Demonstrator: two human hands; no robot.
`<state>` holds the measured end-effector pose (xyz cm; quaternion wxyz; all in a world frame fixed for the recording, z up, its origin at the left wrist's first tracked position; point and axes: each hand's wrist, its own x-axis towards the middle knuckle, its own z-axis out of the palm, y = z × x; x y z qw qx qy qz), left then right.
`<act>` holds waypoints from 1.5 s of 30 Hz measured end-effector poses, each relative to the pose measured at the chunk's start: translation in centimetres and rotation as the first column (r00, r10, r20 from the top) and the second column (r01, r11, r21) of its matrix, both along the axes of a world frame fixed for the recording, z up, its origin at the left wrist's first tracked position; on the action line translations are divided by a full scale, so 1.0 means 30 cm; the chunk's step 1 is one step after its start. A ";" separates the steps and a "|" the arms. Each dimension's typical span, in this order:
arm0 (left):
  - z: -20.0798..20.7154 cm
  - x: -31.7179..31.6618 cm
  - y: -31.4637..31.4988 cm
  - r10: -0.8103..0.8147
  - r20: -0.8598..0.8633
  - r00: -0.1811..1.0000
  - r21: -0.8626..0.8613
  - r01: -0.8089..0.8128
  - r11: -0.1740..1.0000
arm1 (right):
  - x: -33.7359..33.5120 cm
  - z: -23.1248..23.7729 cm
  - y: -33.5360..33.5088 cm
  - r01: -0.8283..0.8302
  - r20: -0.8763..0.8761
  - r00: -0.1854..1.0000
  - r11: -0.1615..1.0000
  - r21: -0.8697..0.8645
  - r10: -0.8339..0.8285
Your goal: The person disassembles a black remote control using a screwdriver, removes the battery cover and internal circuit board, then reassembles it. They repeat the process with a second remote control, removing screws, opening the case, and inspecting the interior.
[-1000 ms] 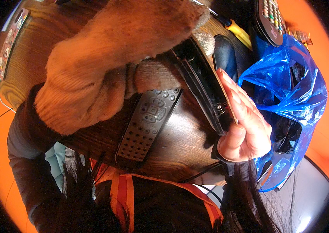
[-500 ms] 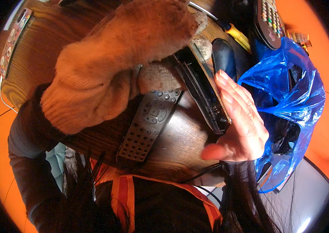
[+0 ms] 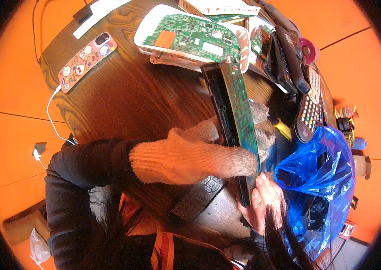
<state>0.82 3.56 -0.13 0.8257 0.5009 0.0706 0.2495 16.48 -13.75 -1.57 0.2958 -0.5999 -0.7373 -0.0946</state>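
Note:
An opened black remote control (image 3: 219, 96) stands tilted in front of me, a long green circuit board (image 3: 243, 108) showing along its side. My left hand (image 3: 186, 155), in an orange-lit knitted glove with greyish fingertips, is wrapped round its middle. At the lower end my bare right hand (image 3: 269, 198) grips the case between thumb and fingers, partly covered by strands of hair. Beneath my left hand a second black remote control (image 3: 199, 198) lies on the wooden table (image 3: 123, 99). A screwdriver with a yellow handle (image 3: 282, 129) lies just beyond the held remote, mostly hidden.
A blue plastic bag (image 3: 316, 166) with dark pieces inside stands at the right. White housings with a green board (image 3: 186, 36) sit at the back. More remotes (image 3: 285, 58) lie back right, near a pink tape roll (image 3: 307, 50). A cabled phone (image 3: 84, 63) lies far left.
My left hand has turned and come lower, bringing the remote more upright with its green board showing. My right hand has gone from spread along the case to gripping its lower end. The view has shifted.

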 end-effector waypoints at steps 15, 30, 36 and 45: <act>-0.130 0.023 0.043 0.054 0.125 0.991 0.746 -0.130 0.654 | -0.011 0.004 -0.005 -0.003 0.056 0.998 0.997 -0.078 0.007; -0.138 0.034 0.051 -0.157 0.162 0.974 0.284 0.106 0.953 | -0.013 -0.007 -0.010 -0.013 0.034 0.999 0.998 -0.058 0.014; -0.097 -0.048 0.032 0.366 0.088 0.926 0.946 -0.193 0.262 | -0.005 -0.007 -0.015 -0.037 0.023 0.999 0.997 -0.069 0.039; -0.104 -0.027 0.020 0.344 0.094 0.934 0.796 -0.278 0.538 | -0.010 -0.011 -0.013 -0.024 0.064 0.998 0.999 -0.044 0.027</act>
